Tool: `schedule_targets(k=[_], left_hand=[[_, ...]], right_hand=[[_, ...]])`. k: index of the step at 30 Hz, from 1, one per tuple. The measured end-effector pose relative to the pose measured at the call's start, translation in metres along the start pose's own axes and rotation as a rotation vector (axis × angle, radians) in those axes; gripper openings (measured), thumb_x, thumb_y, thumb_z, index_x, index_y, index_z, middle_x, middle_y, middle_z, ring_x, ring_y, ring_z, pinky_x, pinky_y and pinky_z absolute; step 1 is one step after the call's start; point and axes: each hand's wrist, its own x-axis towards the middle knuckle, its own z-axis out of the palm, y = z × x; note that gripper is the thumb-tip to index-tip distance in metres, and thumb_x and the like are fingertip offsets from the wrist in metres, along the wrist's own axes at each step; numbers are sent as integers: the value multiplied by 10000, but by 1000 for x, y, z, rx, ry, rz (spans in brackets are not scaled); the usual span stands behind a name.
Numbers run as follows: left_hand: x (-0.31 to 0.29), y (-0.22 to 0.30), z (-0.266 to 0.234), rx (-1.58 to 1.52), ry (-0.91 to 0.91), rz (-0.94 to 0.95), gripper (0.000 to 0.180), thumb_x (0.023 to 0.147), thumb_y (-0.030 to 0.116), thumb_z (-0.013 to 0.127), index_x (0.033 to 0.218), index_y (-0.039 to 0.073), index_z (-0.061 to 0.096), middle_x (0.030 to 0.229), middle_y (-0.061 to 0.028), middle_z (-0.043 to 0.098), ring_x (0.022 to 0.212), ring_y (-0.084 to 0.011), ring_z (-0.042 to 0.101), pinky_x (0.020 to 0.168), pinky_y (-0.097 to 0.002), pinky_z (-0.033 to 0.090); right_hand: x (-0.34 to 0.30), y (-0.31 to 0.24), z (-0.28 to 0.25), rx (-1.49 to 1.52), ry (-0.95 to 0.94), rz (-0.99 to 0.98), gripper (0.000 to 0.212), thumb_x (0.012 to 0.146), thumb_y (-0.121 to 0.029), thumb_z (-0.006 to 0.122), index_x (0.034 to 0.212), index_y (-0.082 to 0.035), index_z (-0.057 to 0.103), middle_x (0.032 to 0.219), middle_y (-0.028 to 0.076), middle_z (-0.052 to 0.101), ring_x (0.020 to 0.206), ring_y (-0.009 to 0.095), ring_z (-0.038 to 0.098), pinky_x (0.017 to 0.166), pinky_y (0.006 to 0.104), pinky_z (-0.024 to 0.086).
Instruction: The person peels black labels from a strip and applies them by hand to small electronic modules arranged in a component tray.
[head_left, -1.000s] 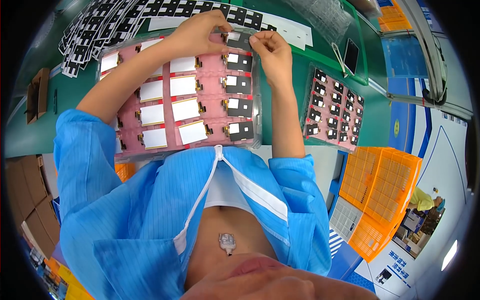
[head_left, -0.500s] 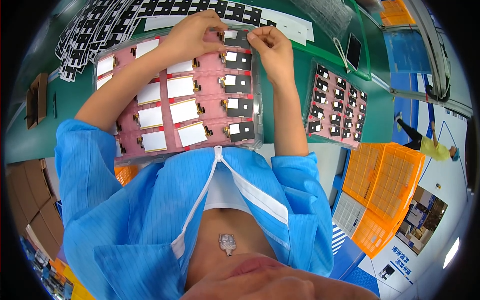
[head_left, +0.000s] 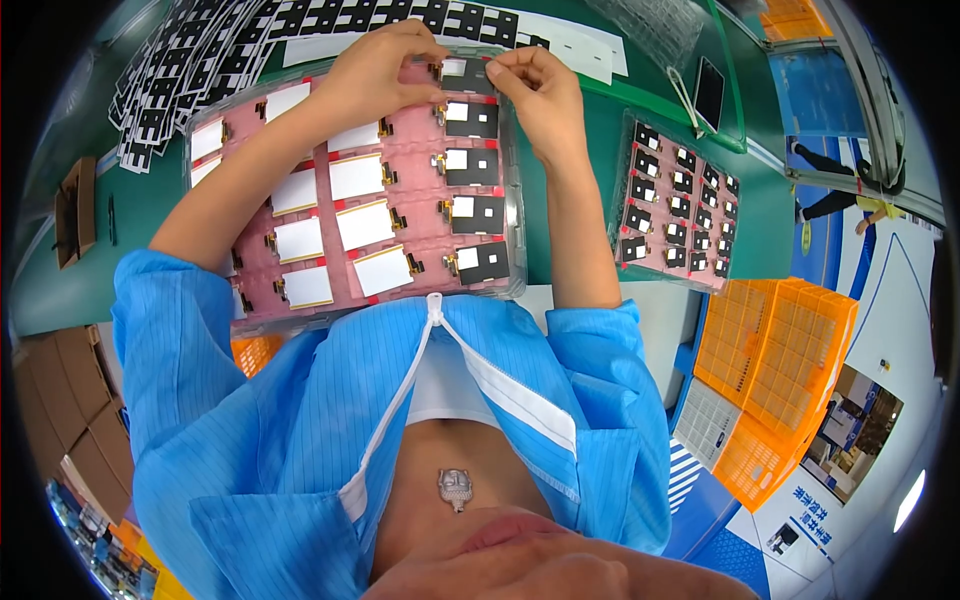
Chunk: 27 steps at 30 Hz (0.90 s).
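Note:
A pink tray (head_left: 335, 235) in a clear plastic holder lies in front of me, with rows of small flat panels with short flex connectors. The left and middle panels show white faces; those in the right column carry black stickers (head_left: 478, 165) with white areas. At the far right corner, my left hand (head_left: 375, 75) reaches over the tray, thumb and fingers apart around the connector end of the top panel (head_left: 453, 68). My right hand (head_left: 545, 95) pinches the right edge of the black sticker (head_left: 474, 80) on that panel. Its fingertips partly hide the edge.
White sheets of black stickers (head_left: 185, 80) spread across the back left of the green table (head_left: 560, 210). A second, smaller-looking tray (head_left: 660, 225) of black-covered panels sits at right, near a phone (head_left: 709, 95). Orange crates (head_left: 770, 370) stand beside the table; a person (head_left: 870, 205) is farther right.
Both hands stay at the same panel, with only a slight shift left in view. The person in the background has moved farther away, toward the upper right.

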Motion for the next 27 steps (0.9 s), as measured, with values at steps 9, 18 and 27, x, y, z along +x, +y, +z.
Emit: schedule_targets(k=[9, 18, 27], left_hand=[[3, -1, -1, -33, -2, -5, 353, 667, 188, 810, 951, 31, 671, 916, -57, 607, 850, -236, 608, 754, -332, 480], [1, -4, 2, -83, 28, 25, 350, 648, 154, 813, 934, 22, 662, 895, -62, 607, 805, -210, 611, 722, -303, 485], [1, -2, 1, -46, 31, -15, 361, 650, 161, 814, 945, 9, 670, 904, -68, 613, 801, -211, 612, 732, -305, 486]], right_hand=[[5, 3, -1, -22, 10, -87, 117, 806, -75, 700, 876, -5, 639, 764, 42, 661, 673, 80, 590, 619, 221, 465], [3, 7, 2, -38, 40, -122, 121, 797, -81, 708, 872, -15, 641, 760, 34, 660, 654, 71, 579, 605, 219, 470], [3, 15, 5, -92, 88, -182, 147, 772, -105, 727, 865, -23, 648, 747, 27, 658, 610, 66, 554, 572, 220, 458]])
